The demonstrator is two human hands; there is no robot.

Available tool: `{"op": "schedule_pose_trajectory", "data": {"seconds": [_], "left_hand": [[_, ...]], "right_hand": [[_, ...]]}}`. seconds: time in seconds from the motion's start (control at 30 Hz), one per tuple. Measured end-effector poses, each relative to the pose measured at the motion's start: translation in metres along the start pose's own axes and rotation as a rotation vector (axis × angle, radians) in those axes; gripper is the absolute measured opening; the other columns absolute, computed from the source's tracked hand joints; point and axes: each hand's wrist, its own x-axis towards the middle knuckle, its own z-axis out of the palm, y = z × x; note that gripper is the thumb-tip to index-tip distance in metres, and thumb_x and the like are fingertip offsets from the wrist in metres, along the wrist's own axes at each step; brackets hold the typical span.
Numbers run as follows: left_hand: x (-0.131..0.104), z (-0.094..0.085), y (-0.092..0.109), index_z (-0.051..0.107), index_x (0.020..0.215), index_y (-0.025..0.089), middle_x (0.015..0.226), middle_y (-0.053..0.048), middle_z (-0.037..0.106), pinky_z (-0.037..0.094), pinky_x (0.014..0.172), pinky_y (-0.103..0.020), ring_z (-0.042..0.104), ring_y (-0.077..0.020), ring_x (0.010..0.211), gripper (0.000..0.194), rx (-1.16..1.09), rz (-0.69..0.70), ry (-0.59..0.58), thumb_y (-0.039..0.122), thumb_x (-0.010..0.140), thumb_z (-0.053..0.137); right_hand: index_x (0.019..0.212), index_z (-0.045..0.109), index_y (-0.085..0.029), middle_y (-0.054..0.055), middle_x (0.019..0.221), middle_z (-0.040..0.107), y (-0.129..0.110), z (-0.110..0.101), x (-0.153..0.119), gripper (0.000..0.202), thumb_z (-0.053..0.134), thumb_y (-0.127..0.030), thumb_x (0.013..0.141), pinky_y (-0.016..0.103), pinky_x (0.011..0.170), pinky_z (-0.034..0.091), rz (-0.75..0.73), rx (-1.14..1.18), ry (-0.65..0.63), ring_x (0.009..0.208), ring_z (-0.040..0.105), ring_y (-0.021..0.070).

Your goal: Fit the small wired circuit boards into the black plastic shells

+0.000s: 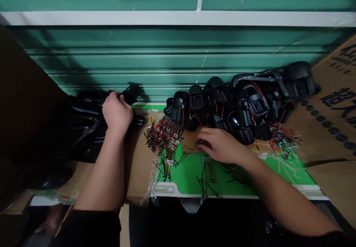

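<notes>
My left hand (117,112) reaches into a pile of black plastic parts (86,122) on the left, its fingers wrapped over a black plastic part (131,93) with a rounded end; some fingertips are hidden. My right hand (218,143) hovers low over the middle of the green board, fingers curled together. Something small and dark may be at its fingertips, too small to name. Just below lies a short row of small metal-ended pieces with red and black wires (207,160). A tangled heap of red and black wired pieces (165,135) lies between the hands.
Black plastic housings (217,95), some with red wires, are piled along the back of the green board (189,184). More wired pieces (283,139) lie at the right. Cardboard boxes (333,109) flank the board. Behind stands a green ribbed wall (167,61).
</notes>
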Motion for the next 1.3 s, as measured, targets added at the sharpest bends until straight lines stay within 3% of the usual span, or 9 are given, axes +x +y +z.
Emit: {"op": "schedule_pose_trajectory", "data": {"seconds": [0.1,0.2,0.3,0.4,0.53,0.73,1.0,1.1,1.3], "left_hand": [[-0.002,0.001,0.008,0.071,0.107,0.017,0.111,-0.017,0.076,0.048,0.108,-0.047,0.07,-0.0366,0.112,0.023,-0.268,-0.003,0.09,0.033,0.095,0.061],[-0.008,0.006,0.024,0.069,0.097,0.017,0.095,-0.011,0.075,0.056,0.097,-0.044,0.073,-0.0298,0.095,0.019,-0.618,-0.141,0.037,0.035,0.09,0.069],[-0.021,0.01,0.044,0.063,0.092,0.018,0.08,-0.003,0.07,0.061,0.084,-0.043,0.074,-0.0229,0.076,0.024,-1.08,-0.366,-0.226,0.033,0.079,0.077],[-0.04,0.01,0.062,0.06,0.09,0.017,0.09,-0.006,0.077,0.061,0.091,-0.043,0.077,-0.0229,0.085,0.033,-1.349,-0.383,-0.511,0.02,0.067,0.084],[-0.07,0.007,0.081,0.062,0.095,0.015,0.101,-0.009,0.081,0.06,0.099,-0.043,0.079,-0.024,0.097,0.036,-1.47,-0.411,-0.778,0.008,0.065,0.08],[-0.109,0.009,0.097,0.053,0.099,0.018,0.104,-0.008,0.082,0.062,0.087,-0.038,0.081,-0.022,0.09,0.037,-1.494,-0.374,-1.053,0.004,0.071,0.072],[-0.133,0.014,0.104,0.055,0.102,0.018,0.094,-0.002,0.077,0.056,0.083,-0.03,0.073,-0.0151,0.083,0.043,-1.378,-0.274,-0.972,0.011,0.07,0.084],[-0.134,0.012,0.106,0.058,0.109,0.017,0.094,-0.001,0.075,0.056,0.081,-0.028,0.07,-0.0138,0.083,0.049,-1.353,-0.24,-0.937,0.018,0.072,0.09],[-0.135,0.005,0.109,0.053,0.103,0.02,0.072,0.005,0.067,0.049,0.051,-0.024,0.061,-0.0113,0.054,0.056,-1.296,-0.332,-0.879,0.03,0.068,0.096]], "right_hand": [[0.104,0.07,-0.02,0.007,0.102,0.068,-0.004,-0.005,0.0,0.014,0.055,-0.021,0.105,0.033,0.08,0.051,-0.045,0.137,0.052,0.091,0.065,0.0191],[0.112,0.071,-0.021,0.007,0.107,0.07,-0.005,-0.006,0.0,0.016,0.058,-0.019,0.103,0.034,0.084,0.054,-0.065,0.153,0.026,0.095,0.067,0.0198],[0.123,0.071,-0.022,0.009,0.117,0.073,-0.003,-0.001,0.0,0.025,0.059,-0.016,0.102,0.039,0.093,0.056,-0.074,0.111,-0.016,0.107,0.07,0.023],[0.129,0.071,-0.022,0.01,0.129,0.073,0.001,0.008,0.003,0.032,0.057,-0.013,0.102,0.042,0.101,0.055,-0.059,0.073,-0.008,0.117,0.069,0.0256],[0.118,0.074,-0.021,0.01,0.117,0.074,0.003,0.015,0.007,0.024,0.056,-0.015,0.104,0.039,0.093,0.055,-0.06,0.024,-0.032,0.108,0.07,0.0244],[0.113,0.069,-0.02,0.007,0.105,0.073,-0.002,0.004,0.004,0.016,0.056,-0.017,0.105,0.035,0.085,0.053,-0.099,0.166,0.009,0.095,0.067,0.0202],[0.111,0.072,-0.023,0.005,0.106,0.069,-0.008,-0.007,0.0,0.013,0.062,-0.029,0.106,0.026,0.062,0.055,0.01,0.653,0.206,0.073,0.066,0.0118],[0.107,0.073,-0.022,0.006,0.109,0.071,-0.008,-0.007,0.0,0.013,0.065,-0.032,0.105,0.029,0.064,0.061,0.055,0.916,0.258,0.074,0.071,0.0132],[0.108,0.075,-0.022,0.003,0.082,0.078,-0.009,-0.012,-0.001,0.011,0.074,-0.029,0.099,0.03,0.064,0.064,0.104,1.197,0.358,0.067,0.076,0.0158]]}}
